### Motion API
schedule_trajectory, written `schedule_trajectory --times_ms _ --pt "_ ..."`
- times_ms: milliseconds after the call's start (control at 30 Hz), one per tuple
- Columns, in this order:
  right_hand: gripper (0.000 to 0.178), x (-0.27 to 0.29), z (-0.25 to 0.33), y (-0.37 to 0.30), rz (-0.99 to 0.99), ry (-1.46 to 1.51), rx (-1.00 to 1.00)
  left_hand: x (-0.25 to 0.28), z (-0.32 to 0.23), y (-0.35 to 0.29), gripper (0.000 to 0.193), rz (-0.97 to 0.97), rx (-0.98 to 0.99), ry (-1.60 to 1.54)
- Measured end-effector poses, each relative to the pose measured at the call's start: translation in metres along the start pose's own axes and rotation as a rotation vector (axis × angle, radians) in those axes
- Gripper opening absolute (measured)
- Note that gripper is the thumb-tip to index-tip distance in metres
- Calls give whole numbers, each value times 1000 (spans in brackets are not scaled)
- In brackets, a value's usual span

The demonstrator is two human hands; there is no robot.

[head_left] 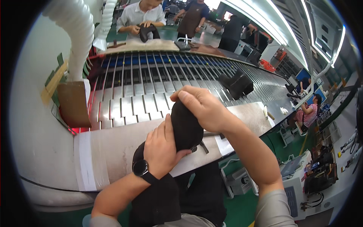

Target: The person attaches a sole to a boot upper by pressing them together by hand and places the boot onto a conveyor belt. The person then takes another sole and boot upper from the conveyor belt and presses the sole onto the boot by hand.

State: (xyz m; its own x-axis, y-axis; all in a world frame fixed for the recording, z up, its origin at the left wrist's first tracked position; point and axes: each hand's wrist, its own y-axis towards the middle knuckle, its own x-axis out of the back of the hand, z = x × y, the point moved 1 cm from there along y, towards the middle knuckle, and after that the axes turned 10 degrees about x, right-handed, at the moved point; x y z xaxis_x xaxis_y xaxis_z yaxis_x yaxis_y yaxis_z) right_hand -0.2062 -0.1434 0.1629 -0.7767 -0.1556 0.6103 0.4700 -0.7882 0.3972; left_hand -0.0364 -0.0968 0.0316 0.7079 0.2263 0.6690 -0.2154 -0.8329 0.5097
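Note:
A black boot (186, 126) is held up over the near edge of the work surface, its rounded end pointing away from me. My left hand (160, 147), with a dark watch on the wrist, wraps its side, fingers on top and thumb at the lower right. Cupped over the far end, my right hand (200, 108) presses its fingers and thumb against the dark upper. Part of the boot is hidden behind my left hand and wrist. A dark metal tool end (204, 147) shows just right of the boot, mostly covered.
Beyond the beige-covered ledge (121, 142) runs a slatted metal conveyor (140, 90), with black boots (237, 84) lying on it. A small tool (268, 112) rests at the ledge's right end. White ducting (77, 34) hangs left. Across the conveyor, a person (141, 19) handles another dark boot.

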Motion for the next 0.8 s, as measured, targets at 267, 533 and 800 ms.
schedule_trajectory --times_ms 267,533,800 --pt "52 -2 -25 12 -124 259 -62 -4 9 9 133 -19 -14 8" --pt "64 -19 -32 -13 -220 500 -179 -5 12 8 135 -14 38 -12" --pt "48 -15 -20 -3 -190 -19 72 2 8 11 131 -21 64 -18"
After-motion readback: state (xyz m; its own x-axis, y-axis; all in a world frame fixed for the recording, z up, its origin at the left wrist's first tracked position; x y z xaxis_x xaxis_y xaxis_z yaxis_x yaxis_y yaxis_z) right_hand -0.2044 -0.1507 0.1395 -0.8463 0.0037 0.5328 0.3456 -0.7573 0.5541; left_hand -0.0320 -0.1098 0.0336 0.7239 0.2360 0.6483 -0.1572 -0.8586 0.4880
